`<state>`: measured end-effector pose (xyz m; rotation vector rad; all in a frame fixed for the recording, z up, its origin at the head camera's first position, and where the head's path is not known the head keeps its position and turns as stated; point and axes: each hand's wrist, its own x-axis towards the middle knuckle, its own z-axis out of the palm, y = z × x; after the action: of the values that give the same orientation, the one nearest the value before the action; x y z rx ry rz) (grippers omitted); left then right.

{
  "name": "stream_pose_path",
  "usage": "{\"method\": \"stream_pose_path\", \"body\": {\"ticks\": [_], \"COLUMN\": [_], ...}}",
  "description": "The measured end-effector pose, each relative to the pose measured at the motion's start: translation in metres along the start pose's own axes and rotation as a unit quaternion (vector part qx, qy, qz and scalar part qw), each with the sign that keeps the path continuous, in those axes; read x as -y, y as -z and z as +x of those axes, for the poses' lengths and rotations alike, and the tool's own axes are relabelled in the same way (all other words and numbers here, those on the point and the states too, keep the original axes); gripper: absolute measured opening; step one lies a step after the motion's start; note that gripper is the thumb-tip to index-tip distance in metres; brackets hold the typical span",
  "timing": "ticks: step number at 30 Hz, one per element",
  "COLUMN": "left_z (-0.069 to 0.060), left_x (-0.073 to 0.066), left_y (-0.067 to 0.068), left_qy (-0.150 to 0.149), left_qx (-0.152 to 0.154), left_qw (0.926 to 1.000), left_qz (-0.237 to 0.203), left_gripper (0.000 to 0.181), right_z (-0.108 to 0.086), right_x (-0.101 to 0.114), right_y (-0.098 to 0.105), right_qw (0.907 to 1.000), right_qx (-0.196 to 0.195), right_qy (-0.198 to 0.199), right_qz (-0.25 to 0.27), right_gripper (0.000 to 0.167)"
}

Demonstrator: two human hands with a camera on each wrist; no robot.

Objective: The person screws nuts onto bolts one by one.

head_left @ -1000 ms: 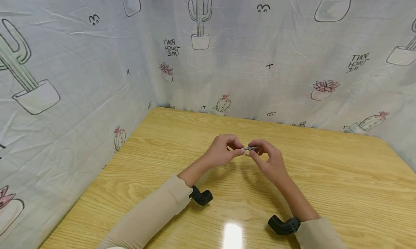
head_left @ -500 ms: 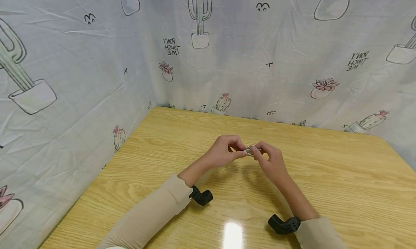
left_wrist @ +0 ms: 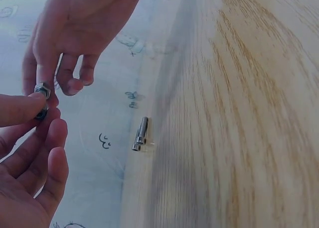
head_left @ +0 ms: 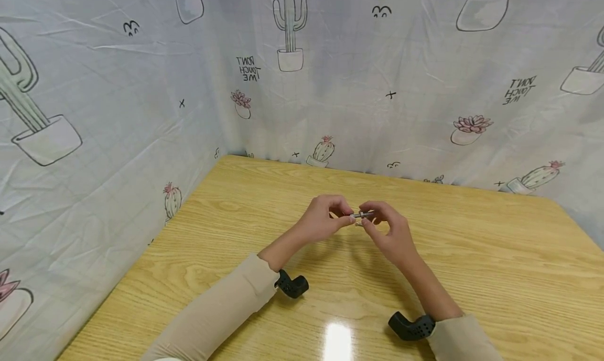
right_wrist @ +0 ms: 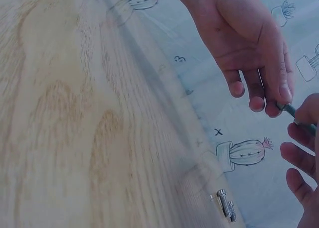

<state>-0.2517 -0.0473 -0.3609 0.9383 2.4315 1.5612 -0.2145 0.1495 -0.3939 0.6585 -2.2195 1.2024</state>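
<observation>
Both hands meet above the table, one at each end of a small metal bolt (head_left: 357, 215). My left hand (head_left: 323, 218) pinches one end between thumb and index finger; the right wrist view shows thread just beyond its fingertips. A hex nut (left_wrist: 43, 90) shows between the hands in the left wrist view. My right hand (head_left: 391, 235) holds the nut end of the bolt with thumb and index finger. Its other fingers are curved and hold nothing visible. Fingers partly hide the bolt and the nut.
On the wood-grain table (head_left: 264, 193), below the hands, lie a couple of metal socket-head screws (left_wrist: 143, 131) close together. A cactus-print curtain (head_left: 349, 88) stands behind the table and along its left side. A black curved piece (head_left: 293, 286) sits at each wrist.
Half a second ago the hands were closer together, with the right fingers covering more of the bolt. Now the left fingertips are slightly further left, and more of the bolt shows between them.
</observation>
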Motion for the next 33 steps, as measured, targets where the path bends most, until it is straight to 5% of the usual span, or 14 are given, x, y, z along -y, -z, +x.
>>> {"method": "stream_pose_path", "body": {"ticks": [11, 19, 25, 33], "left_z": [0.003, 0.003, 0.002, 0.002], "left_x": [-0.002, -0.006, -0.008, -0.006], "left_y": [0.002, 0.003, 0.002, 0.002], "left_qy": [0.006, -0.013, -0.027, -0.01], "left_qx": [0.004, 0.023, 0.047, 0.011], "left_qw": [1.0, 0.9997, 0.9985, 0.9999], "left_qz": [0.002, 0.0, -0.01, -0.004], "left_gripper": [0.006, 0.007, 0.007, 0.004], "right_z": [0.005, 0.011, 0.011, 0.01], "right_x": [0.007, 0.041, 0.046, 0.042], "right_y": [0.001, 0.008, 0.009, 0.009], "right_qw": [0.9997, 0.9997, 0.9991, 0.9992], "right_qx": [-0.002, -0.005, -0.004, 0.0], "right_qy": [0.013, -0.017, -0.042, -0.039], "right_qz": [-0.019, -0.019, -0.011, -0.001], "right_gripper": [0.024, 0.008, 0.023, 0.012]}}
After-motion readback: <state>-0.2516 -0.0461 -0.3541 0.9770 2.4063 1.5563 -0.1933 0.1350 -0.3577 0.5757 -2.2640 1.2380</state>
